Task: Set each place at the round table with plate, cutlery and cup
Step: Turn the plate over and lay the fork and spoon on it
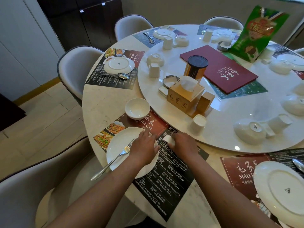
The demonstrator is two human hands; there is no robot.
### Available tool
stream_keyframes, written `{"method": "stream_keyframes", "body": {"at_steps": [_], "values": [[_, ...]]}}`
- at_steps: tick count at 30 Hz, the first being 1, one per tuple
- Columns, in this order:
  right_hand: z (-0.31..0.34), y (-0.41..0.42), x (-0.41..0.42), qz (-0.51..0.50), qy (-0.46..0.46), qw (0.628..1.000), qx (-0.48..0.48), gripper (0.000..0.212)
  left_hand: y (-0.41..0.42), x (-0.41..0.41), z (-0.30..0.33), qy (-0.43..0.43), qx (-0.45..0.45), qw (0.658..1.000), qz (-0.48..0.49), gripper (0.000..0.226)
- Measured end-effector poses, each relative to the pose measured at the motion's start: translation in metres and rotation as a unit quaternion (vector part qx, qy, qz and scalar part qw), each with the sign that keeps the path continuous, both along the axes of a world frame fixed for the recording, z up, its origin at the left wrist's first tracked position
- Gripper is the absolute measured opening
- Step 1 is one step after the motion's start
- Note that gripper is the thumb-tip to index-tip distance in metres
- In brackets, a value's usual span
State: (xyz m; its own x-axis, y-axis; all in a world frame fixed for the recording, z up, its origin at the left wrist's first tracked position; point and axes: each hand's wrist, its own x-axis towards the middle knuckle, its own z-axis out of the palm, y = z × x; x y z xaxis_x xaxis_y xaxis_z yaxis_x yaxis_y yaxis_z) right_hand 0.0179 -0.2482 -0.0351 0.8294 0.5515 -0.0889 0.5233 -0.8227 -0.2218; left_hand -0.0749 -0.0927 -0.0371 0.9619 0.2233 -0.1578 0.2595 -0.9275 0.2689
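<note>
Head view: the left hand (144, 146) rests on the right part of the white plate (118, 150), fingers straight and close together, hiding that part of the rim. A fork (113, 159) lies across the plate, handle overhanging. The right hand (182, 143) curls round a small white object (168, 139) on the printed placemat (166, 176); what it is I cannot tell. A small bowl (137, 108) stands upright beyond the plate.

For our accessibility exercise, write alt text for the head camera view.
A person's left hand rests on a white plate holding a fork, while the right hand grips a small white object on the placemat of a round table.
</note>
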Motion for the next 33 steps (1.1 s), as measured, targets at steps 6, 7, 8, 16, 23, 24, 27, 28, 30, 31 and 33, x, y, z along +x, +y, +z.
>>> {"method": "stream_keyframes", "body": {"at_steps": [6, 7, 8, 16, 23, 24, 27, 28, 30, 31, 33], "values": [[0.011, -0.013, -0.009, -0.082, -0.112, 0.987, 0.087, 0.039, -0.006, 0.005, 0.000, -0.002, 0.017, 1.000, -0.017, 0.050], [0.014, -0.018, -0.008, -0.111, -0.145, 0.976, 0.121, 0.042, -0.008, 0.007, 0.001, 0.001, 0.020, 1.000, -0.016, 0.051], [0.017, -0.023, -0.005, -0.141, -0.171, 0.964, 0.146, 0.048, -0.010, 0.009, 0.001, 0.004, 0.021, 1.000, -0.013, 0.053], [0.021, -0.054, 0.042, -0.191, 0.039, 0.967, 0.167, 0.077, -0.032, 0.006, 0.010, -0.011, 0.028, 0.999, -0.034, 0.052], [0.026, -0.064, 0.041, -0.225, 0.066, 0.945, 0.227, 0.077, -0.047, -0.007, 0.009, -0.014, 0.030, 0.998, -0.049, 0.052], [0.026, -0.068, 0.036, -0.234, 0.067, 0.939, 0.241, 0.078, -0.049, -0.009, 0.008, -0.013, 0.031, 0.998, -0.052, 0.052], [0.026, -0.080, 0.016, -0.274, 0.072, 0.912, 0.296, 0.071, -0.054, -0.014, 0.005, -0.010, 0.035, 0.997, -0.062, 0.055], [0.026, -0.084, 0.009, -0.290, 0.090, 0.900, 0.314, 0.070, -0.055, -0.016, 0.003, -0.008, 0.040, 0.997, -0.066, 0.055], [0.026, -0.091, -0.003, -0.303, 0.129, 0.884, 0.331, 0.069, -0.058, -0.019, 0.001, -0.005, 0.048, 0.996, -0.073, 0.056], [0.025, -0.094, -0.009, -0.298, 0.142, 0.886, 0.326, 0.068, -0.060, -0.021, 0.001, -0.003, 0.048, 0.996, -0.076, 0.056], [0.026, -0.098, -0.016, -0.280, 0.160, 0.898, 0.299, 0.067, -0.063, -0.024, -0.001, 0.000, 0.052, 0.995, -0.085, 0.055]]}}
